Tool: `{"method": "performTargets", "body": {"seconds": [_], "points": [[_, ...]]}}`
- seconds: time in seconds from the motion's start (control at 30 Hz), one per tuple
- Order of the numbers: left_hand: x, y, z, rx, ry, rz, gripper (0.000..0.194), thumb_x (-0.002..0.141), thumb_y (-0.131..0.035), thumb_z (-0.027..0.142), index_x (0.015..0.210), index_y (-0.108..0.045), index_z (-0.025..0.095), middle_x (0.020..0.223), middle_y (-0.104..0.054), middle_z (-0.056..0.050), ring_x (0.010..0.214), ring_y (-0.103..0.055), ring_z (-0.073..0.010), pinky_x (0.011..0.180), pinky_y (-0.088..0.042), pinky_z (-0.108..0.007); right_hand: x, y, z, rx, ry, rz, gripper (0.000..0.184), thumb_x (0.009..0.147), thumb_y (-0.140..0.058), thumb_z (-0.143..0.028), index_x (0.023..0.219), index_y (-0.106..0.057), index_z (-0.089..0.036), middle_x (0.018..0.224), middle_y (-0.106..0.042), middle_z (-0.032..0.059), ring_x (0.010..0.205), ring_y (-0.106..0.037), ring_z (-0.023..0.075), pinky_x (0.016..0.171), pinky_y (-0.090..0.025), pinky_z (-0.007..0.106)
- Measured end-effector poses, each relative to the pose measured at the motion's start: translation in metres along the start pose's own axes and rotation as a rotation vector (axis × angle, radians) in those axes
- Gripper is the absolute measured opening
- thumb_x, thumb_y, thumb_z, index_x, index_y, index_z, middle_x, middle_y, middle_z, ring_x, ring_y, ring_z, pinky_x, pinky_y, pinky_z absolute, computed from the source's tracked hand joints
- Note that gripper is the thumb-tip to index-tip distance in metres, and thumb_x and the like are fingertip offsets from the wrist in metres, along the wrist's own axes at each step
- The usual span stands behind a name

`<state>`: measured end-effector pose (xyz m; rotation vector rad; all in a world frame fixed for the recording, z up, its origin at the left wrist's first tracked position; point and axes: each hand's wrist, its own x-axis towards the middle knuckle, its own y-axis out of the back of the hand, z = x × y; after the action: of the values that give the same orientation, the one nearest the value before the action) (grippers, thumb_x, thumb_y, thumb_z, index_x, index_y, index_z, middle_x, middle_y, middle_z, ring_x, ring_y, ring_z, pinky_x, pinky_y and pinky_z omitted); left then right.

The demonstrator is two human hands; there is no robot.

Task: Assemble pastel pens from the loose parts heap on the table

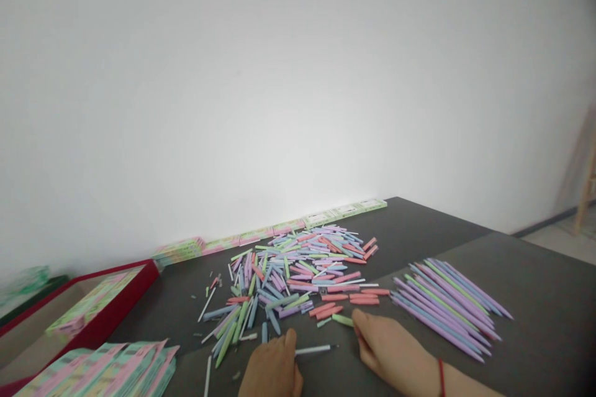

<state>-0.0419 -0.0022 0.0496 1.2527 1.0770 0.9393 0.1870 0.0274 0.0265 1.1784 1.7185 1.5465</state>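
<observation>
My left hand is at the bottom centre, its fingers closed on a white pen refill whose dark tip points right. To its right, my right hand, with a red cord at the wrist, pinches a light green pen barrel; part of the barrel is hidden by the fingers. Just beyond both hands spreads a loose heap of pen parts in purple, blue, green and coral. Several coral pieces lie close to the green barrel. A blue piece is beside my left fingers.
Long purple, blue and green pens lie in a bundle at right. A red box with printed packs is on the left, before it a fanned stack of printed sleeves. Flat printed boxes line the wall along the dark table.
</observation>
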Motion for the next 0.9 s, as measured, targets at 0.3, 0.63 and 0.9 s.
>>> {"method": "performTargets", "body": {"seconds": [0.3,0.63,0.9], "points": [[-0.014,0.036,0.006,0.217,-0.104,-0.054,0.035,0.084,-0.037,0.000,0.094,-0.069,0.012,0.098,-0.069,-0.016,0.096,-0.062,-0.0315,0.084,-0.045,-0.049,0.016,-0.007,-0.039,0.041,0.184,-0.020,0.018,0.079,-0.057,-0.025,0.096,-0.054,-0.019,0.086,-0.071,0.0045,0.077,-0.067,0.0241,0.055,-0.032,0.029],[-0.026,0.067,-0.003,0.178,0.023,-0.141,0.044,0.079,-0.039,-0.004,0.114,-0.060,0.011,0.103,-0.069,-0.016,0.099,-0.062,-0.0298,0.084,-0.044,-0.043,0.019,-0.011,-0.039,-0.191,0.197,0.003,0.007,0.080,-0.051,-0.016,0.084,-0.057,-0.019,0.069,-0.070,0.0026,0.057,-0.067,0.0206,0.044,-0.014,0.034],[-0.033,0.078,-0.020,0.024,0.093,-0.133,0.036,0.079,-0.040,0.000,0.097,-0.064,0.019,0.104,-0.070,-0.012,0.098,-0.064,-0.0261,0.080,-0.047,-0.036,0.016,0.001,-0.041,-0.183,0.116,-0.023,0.008,0.078,-0.054,-0.015,0.084,-0.058,-0.019,0.069,-0.071,0.0034,0.058,-0.068,0.0218,0.043,-0.013,0.033]]}}
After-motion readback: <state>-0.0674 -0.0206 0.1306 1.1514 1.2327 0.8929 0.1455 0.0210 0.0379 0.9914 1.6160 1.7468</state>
